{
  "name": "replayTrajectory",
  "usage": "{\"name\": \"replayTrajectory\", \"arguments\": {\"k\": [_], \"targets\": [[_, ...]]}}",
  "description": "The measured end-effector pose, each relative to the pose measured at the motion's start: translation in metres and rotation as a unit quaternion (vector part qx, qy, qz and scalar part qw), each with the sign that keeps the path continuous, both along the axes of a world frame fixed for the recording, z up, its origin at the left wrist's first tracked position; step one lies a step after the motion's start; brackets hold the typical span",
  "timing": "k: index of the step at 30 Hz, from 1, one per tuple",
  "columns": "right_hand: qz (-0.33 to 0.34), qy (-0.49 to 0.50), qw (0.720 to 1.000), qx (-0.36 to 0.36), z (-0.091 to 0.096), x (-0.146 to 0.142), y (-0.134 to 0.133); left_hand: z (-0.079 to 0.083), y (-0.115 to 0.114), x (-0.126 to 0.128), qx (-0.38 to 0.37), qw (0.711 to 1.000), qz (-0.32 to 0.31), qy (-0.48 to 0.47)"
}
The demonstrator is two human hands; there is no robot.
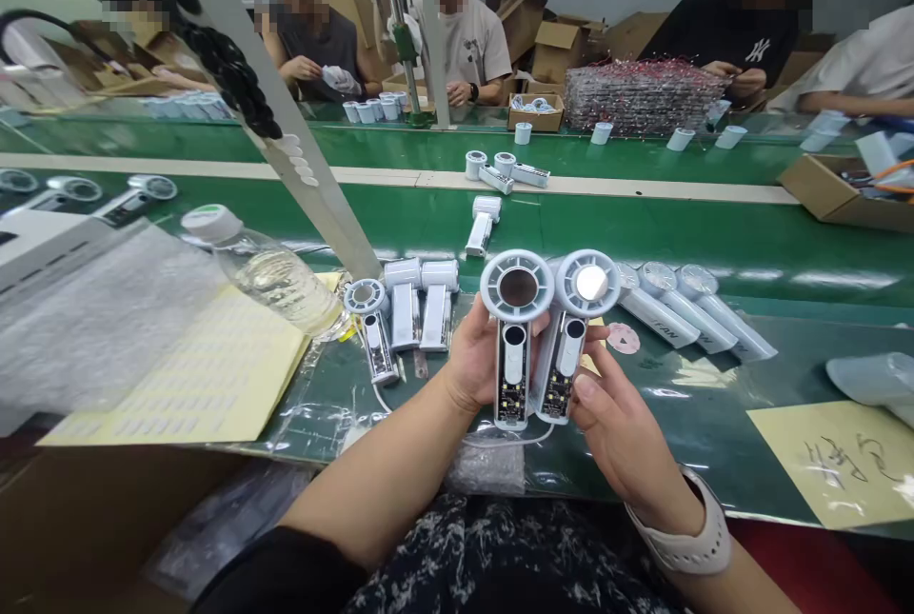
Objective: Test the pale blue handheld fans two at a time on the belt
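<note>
Two white handheld fans, backs open with circuit boards exposed: left-hand fan (512, 376) and right-hand fan (561, 376), held upright side by side above the green tabletop (721, 257), the left hand (475, 357) and right hand (618, 414) each curled round one body, boards turned up to view; further fan units (406, 305) in a row alongside, within easy reach

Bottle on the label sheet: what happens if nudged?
The bottle lies on its side on the label sheet, so it would probably roll. Water inside likely adds weight and sloshes. Its clear plastic wall probably flexes if squeezed.
</note>
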State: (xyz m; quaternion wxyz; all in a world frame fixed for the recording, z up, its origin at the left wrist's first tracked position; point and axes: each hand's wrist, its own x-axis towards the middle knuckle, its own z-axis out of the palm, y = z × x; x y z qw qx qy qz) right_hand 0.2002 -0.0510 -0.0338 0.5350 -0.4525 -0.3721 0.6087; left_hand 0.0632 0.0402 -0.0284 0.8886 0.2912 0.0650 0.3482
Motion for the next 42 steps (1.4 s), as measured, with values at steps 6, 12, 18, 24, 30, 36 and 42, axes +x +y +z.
{"name": "replayTrajectory", "arguments": {"k": [6,12,18,24,30,36,42], "targets": [[0.005,-0.012,1.000,0.007,0.006,0.004,-0.001,-0.008,0.002,0.004,-0.005,0.999,-0.027,-0.019],[0.004,0.040,0.999,-0.017,0.005,0.008,0.000,-0.008,-0.001,0.006,0.006,0.998,-0.064,0.018],[0.016,0.056,0.997,-0.057,0.005,0.018,0.001,-0.014,-0.002,0.009,0.013,0.991,-0.110,0.073],[0.003,0.062,0.996,-0.065,0.003,0.026,-0.002,-0.008,0.005,-0.007,0.069,0.980,0.005,0.184],[-0.040,-0.013,0.996,-0.079,-0.012,0.051,-0.014,-0.004,-0.009,-0.039,0.405,0.674,0.205,0.582],[-0.058,-0.038,0.991,-0.117,-0.031,0.058,-0.016,-0.019,-0.024,-0.041,0.483,0.434,0.319,0.691],[-0.030,-0.074,0.991,-0.111,-0.028,0.055,-0.019,0.020,-0.017,-0.138,0.424,0.383,0.526,0.630]]}}
